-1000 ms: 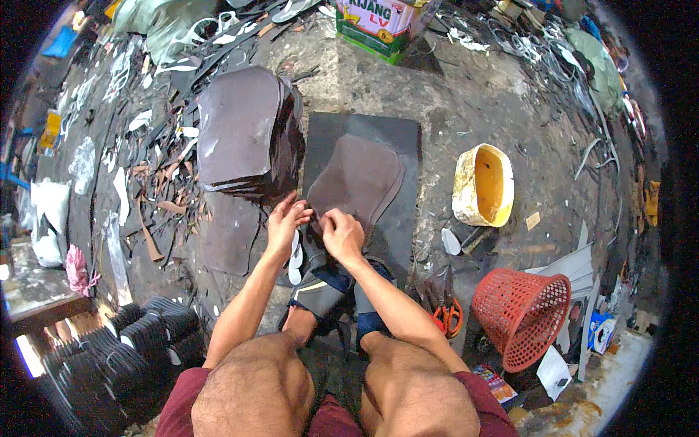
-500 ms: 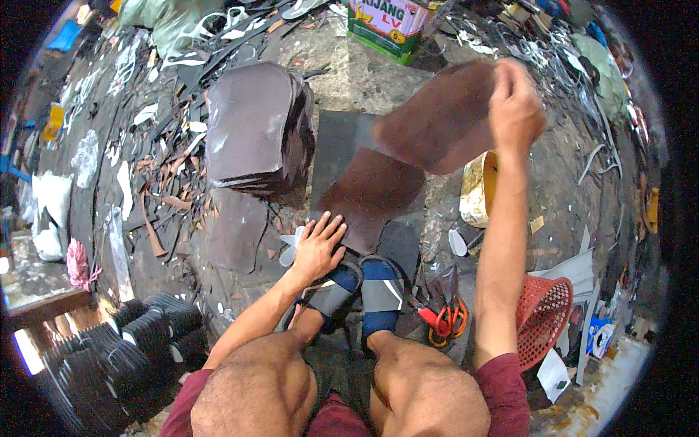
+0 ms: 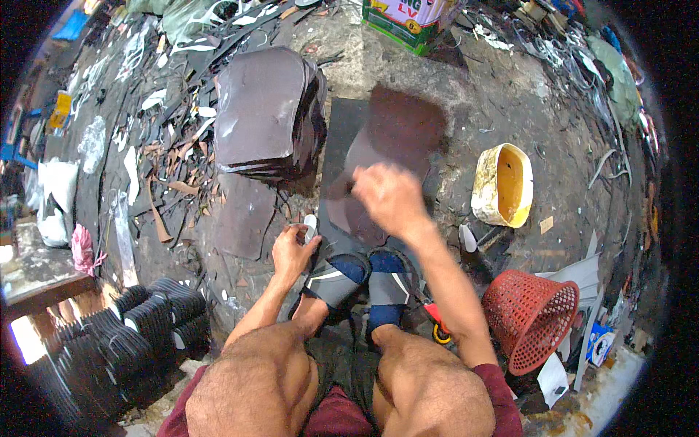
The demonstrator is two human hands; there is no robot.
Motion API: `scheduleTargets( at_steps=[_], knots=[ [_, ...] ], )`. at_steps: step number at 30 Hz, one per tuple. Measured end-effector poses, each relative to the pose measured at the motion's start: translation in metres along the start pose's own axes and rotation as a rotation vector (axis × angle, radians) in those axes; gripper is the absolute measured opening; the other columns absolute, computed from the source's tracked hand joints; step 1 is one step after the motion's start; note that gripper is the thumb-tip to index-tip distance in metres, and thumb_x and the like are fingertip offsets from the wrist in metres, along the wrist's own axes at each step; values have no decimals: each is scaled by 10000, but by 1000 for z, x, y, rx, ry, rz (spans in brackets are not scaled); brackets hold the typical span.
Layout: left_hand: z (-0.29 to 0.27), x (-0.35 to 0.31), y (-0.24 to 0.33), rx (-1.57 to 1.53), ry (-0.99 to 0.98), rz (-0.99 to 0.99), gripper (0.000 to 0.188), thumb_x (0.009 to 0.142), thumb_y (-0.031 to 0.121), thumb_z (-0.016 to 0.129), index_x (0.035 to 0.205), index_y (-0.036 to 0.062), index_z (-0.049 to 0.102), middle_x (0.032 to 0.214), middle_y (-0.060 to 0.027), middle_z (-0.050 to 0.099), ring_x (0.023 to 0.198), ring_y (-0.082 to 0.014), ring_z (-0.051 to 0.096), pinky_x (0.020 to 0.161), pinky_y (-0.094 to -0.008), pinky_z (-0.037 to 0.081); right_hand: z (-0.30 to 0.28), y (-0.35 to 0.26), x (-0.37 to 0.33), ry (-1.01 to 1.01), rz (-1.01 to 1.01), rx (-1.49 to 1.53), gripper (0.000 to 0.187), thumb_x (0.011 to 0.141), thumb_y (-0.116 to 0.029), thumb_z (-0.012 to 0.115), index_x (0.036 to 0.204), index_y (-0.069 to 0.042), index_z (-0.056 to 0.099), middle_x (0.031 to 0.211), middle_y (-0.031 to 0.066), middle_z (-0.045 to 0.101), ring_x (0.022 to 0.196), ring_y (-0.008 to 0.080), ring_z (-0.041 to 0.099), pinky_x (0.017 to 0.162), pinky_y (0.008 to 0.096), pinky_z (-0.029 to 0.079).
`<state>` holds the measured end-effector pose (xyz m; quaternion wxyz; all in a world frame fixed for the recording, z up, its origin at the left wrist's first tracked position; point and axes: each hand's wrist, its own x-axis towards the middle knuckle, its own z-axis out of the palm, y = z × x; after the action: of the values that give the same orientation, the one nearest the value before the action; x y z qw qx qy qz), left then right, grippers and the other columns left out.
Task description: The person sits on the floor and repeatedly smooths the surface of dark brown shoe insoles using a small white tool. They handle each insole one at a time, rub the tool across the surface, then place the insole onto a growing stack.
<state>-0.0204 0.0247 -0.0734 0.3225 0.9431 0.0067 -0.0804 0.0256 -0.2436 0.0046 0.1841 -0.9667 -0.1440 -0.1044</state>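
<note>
My left hand [image 3: 291, 253] is by my left foot, its fingers closed on a small white sole-shaped piece [image 3: 311, 227]. Over the dark brown sheet [image 3: 408, 120] is my right hand [image 3: 392, 198], smeared by motion, its fingers looking curled; whether they hold anything does not show. The sheet lies on a black mat [image 3: 346, 116] in front of my feet, blurred at its far end. To its left stands a thick stack of similar brown sheets [image 3: 262, 109], with a single flat sheet [image 3: 244, 222] in front of it.
A yellowed oval container [image 3: 502, 186] and a red perforated basket [image 3: 528, 313] stand at right. Scissors [image 3: 440, 331] lie partly hidden behind my right forearm. A printed tin [image 3: 411, 22] is at the far edge. Scraps [image 3: 175, 160] litter the left; black soles [image 3: 127, 331] are stacked lower left.
My right hand has come down and leftward from the raised sheet, which now lies on the mat. My left hand has drawn back left off the lower sheet and picked up the white piece.
</note>
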Motion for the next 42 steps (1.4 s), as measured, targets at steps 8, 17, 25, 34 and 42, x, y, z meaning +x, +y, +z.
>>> scheduleTargets(
  at_steps=[8, 17, 25, 34, 42],
  knots=[
    [-24, -4, 1, -399, -61, -145, 214, 860, 143, 744, 1027, 11, 763, 862, -66, 753, 751, -121, 679, 694, -291, 541, 59, -80, -57, 16, 618, 870, 312, 902, -183, 726, 1198, -84, 711, 1139, 98, 707, 950, 197, 703, 741, 320, 558],
    [-3, 7, 34, -1150, -415, -430, 229, 902, 91, 731, 1095, -31, 708, 990, -84, 729, 888, -148, 678, 837, -295, 542, 81, -62, -81, 4, 789, 1341, 277, 896, -138, 753, 1150, -34, 707, 1023, 54, 742, 1004, 189, 692, 856, 355, 571],
    [50, 44, 77, -807, -518, -4, 139, 891, 59, 761, 969, 4, 660, 929, -108, 729, 813, -154, 723, 629, -293, 596, 40, 62, -75, 104, 501, 195, 231, 991, -291, 617, 1079, -95, 702, 1013, 95, 742, 1008, 301, 693, 764, 443, 528],
    [73, 45, 60, 208, -142, 725, 270, 876, 269, 708, 1132, 188, 741, 1068, -85, 631, 964, -290, 566, 817, -431, 455, -21, 12, -34, 353, 284, 419, 196, 997, -89, 584, 1146, 8, 665, 1211, 192, 691, 1158, 361, 655, 987, 423, 532],
    [70, 50, 36, 299, -293, 713, 300, 776, 260, 736, 1045, 133, 773, 1138, -134, 660, 1133, -327, 558, 936, -466, 422, 74, -16, -100, 144, 271, 170, 293, 883, -130, 688, 1158, -31, 658, 1351, 174, 617, 1292, 339, 558, 1036, 440, 479]
  ],
)
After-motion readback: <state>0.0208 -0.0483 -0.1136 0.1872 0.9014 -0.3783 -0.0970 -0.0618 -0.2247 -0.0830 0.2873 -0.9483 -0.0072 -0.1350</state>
